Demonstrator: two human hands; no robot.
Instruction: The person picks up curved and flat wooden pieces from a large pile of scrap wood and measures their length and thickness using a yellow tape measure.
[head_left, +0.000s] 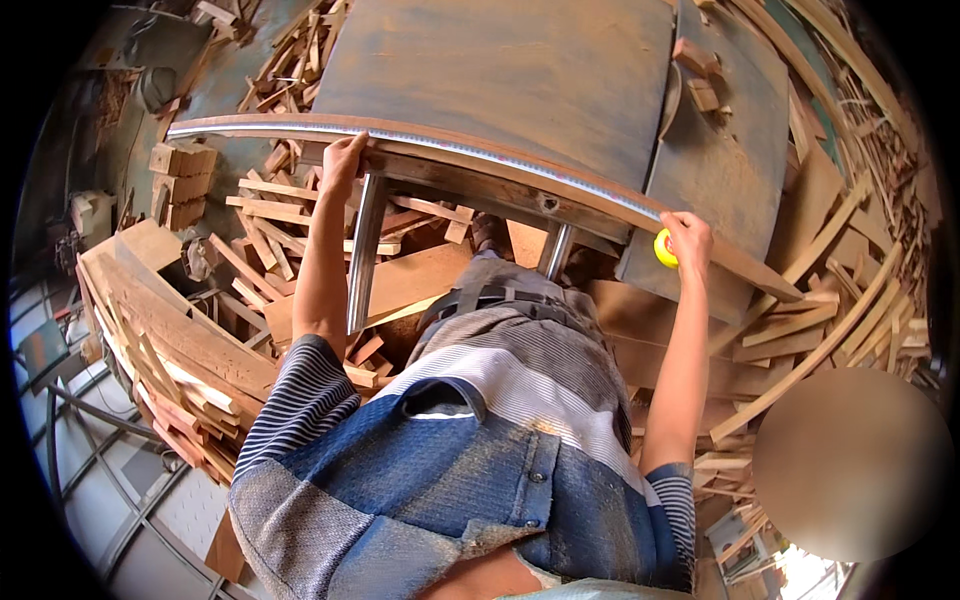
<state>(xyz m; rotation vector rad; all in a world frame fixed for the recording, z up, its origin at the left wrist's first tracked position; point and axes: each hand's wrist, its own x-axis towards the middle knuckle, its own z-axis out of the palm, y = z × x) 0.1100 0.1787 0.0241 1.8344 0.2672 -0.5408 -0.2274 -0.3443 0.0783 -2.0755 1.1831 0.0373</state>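
Observation:
A long, narrow wooden board (735, 262) lies across the near edge of a grey metal machine table (500, 60). Along its face runs the white blade (500, 157) of a tape measure, pulled out from near the board's left end. My right hand (690, 238) is closed around the yellow tape measure case (665, 248), at the board's right part. With bent fingers, my left hand (344, 160) pinches the blade against the board's near edge, left of the middle. Its fingertips are partly hidden.
Two shiny metal rails (366, 250) stick out below the table edge toward me. Wood offcuts (270, 215) are heaped at left, beside stacked blocks (183, 185) and curved boards (185, 300). Long curved strips (815, 345) pile up at right. Small blocks (700, 75) rest on the table.

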